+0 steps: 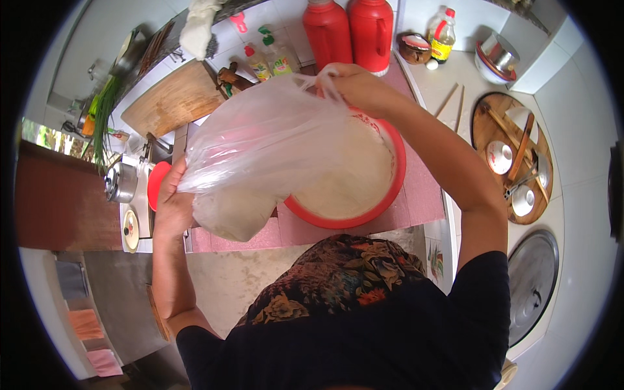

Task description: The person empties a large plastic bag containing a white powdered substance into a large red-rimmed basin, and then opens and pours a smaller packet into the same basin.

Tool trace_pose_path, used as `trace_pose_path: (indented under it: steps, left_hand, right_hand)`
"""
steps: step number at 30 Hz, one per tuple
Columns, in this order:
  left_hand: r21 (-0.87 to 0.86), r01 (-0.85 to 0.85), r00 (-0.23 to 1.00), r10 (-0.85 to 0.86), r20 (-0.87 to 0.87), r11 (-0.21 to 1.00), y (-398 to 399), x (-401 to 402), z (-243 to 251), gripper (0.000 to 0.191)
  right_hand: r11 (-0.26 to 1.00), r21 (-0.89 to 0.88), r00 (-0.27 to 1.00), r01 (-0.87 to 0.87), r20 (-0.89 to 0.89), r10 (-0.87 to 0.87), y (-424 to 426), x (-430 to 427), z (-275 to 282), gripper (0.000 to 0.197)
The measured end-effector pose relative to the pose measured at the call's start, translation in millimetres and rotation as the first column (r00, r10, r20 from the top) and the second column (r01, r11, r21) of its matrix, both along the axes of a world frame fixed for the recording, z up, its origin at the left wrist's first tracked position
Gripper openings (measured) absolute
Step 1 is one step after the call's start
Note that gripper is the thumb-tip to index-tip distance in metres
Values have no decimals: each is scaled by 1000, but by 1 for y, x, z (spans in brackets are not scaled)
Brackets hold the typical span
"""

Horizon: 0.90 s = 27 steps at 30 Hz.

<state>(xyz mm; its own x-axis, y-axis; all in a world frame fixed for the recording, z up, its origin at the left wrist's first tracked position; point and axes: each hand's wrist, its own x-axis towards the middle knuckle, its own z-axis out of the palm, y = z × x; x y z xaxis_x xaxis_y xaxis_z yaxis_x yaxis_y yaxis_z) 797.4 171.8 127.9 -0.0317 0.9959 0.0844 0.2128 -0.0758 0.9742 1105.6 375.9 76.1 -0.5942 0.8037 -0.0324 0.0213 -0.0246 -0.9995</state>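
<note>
A thin translucent plastic bag (263,141) is stretched between my two hands, over the left side of a red-rimmed basin (400,170). My left hand (174,202) grips the bag along its left edge. Up at the bag's top right corner, my right hand (348,87) is closed around its gathered handle. Something pale fills the bag's sagging lower part (239,214). Inside the basin lies a whitish, powdery-looking mass (356,170), partly covered by the bag. The basin rests on a pink tiled counter (419,195).
Two red thermos flasks (327,36) stand behind the basin, near pump bottles (278,56) and a wooden cutting board (175,97). On the right, a round wooden lid (480,122) carries bowls and utensils. A metal pot (122,183) sits at far left; a large metal lid (531,287) lies lower right.
</note>
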Motion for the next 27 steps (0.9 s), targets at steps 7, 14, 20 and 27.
trace_pose_path:
  steps: [7,14,20,27]
  left_hand:
    - [-124,15,996,-4,90,992,12,12,21,45]
    - [-180,-19,997,5,-75,984,19,13,51,45]
    - [-226,42,985,-78,-156,973,39,19,87,41]
    - [-238,25,976,-75,-204,971,47,23,99,43]
  right_hand:
    - [998,-43,998,43,-42,-44,13,-1,-49,20]
    - [998,55,997,-26,-70,30,-2,4,-58,10]
    - [998,58,993,-10,-116,17,-14,2,-51,13]
    - [994,100,993,-33,118,22,-16,13,-38,15]
